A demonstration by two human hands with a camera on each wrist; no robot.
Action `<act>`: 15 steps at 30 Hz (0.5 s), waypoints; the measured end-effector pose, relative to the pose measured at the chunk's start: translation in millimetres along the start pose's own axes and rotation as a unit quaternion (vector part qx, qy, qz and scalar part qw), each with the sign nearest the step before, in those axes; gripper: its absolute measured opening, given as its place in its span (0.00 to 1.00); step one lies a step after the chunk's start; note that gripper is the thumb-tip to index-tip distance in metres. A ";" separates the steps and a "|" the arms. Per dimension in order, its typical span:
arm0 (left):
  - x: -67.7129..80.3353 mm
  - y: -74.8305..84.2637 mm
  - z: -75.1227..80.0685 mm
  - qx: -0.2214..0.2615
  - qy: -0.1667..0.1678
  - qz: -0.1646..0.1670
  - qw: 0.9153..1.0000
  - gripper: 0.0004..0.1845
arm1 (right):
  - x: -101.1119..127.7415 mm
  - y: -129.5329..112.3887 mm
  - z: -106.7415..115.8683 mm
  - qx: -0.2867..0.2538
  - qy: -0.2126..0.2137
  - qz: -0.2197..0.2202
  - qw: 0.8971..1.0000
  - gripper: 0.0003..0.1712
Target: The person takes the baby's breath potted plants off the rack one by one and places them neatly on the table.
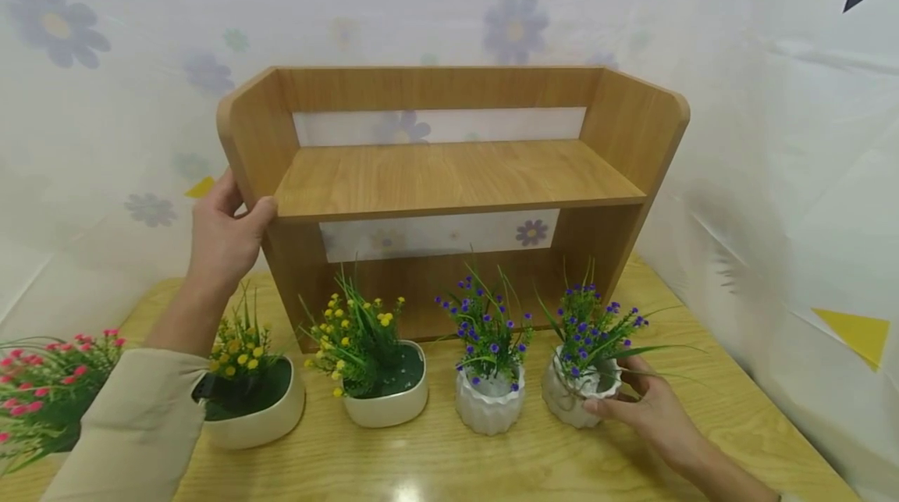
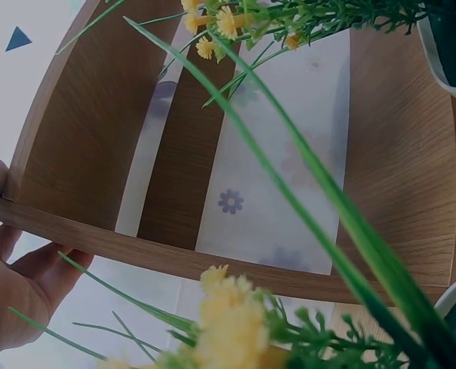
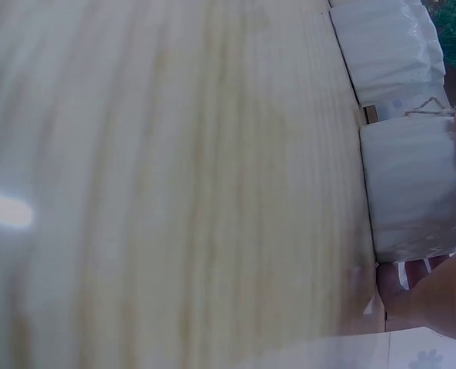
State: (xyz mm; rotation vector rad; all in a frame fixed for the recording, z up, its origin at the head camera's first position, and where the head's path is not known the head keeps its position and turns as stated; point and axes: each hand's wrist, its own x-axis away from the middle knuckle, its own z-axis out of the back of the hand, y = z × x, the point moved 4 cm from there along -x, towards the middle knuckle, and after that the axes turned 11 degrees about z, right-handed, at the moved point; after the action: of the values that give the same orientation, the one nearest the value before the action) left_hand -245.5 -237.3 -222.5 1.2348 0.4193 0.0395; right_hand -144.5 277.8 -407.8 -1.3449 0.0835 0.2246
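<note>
A two-tier wooden desk shelf point(image 1: 449, 174) stands at the back of the table. My left hand point(image 1: 228, 240) grips the front edge of its left side panel, thumb on the front and fingers round the outer face. In the left wrist view, the left hand point(image 2: 16, 284) holds that panel edge beyond yellow flowers. At the right, my right hand point(image 1: 656, 412) grips a white ribbed flowerpot point(image 1: 572, 400) with purple flowers, thumb at its front and fingers behind. The right wrist view shows this pot point(image 3: 416, 188) standing on the table, twine near its rim.
Left of the held pot stands another white pot point(image 1: 489, 404) with purple flowers. Further left are two cream oval planters with yellow flowers, one nearer the middle point(image 1: 389, 408) and one by the left forearm point(image 1: 256, 428). Pink flowers point(image 1: 42, 385) fill the left edge.
</note>
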 end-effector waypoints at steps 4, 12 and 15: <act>-1.3 0.9 -0.5 0.006 0.000 0.002 1.000 0.31 | 0.0 -0.3 1.4 -0.002 -0.002 0.000 1.000 0.40; -1.1 1.3 -1.2 -0.001 0.004 0.002 1.000 0.31 | 0.4 -0.7 1.5 -0.004 -0.016 -0.003 1.000 0.40; -0.2 1.6 -0.5 -0.007 0.008 0.001 1.000 0.30 | 1.4 1.4 4.1 -0.008 -0.028 0.004 1.000 0.41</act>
State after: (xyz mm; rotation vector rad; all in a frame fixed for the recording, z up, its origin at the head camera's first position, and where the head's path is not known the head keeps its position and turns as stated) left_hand -245.6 -236.3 -221.1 1.2228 0.4302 0.0536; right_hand -143.8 282.3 -408.6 -1.3531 0.0399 0.2708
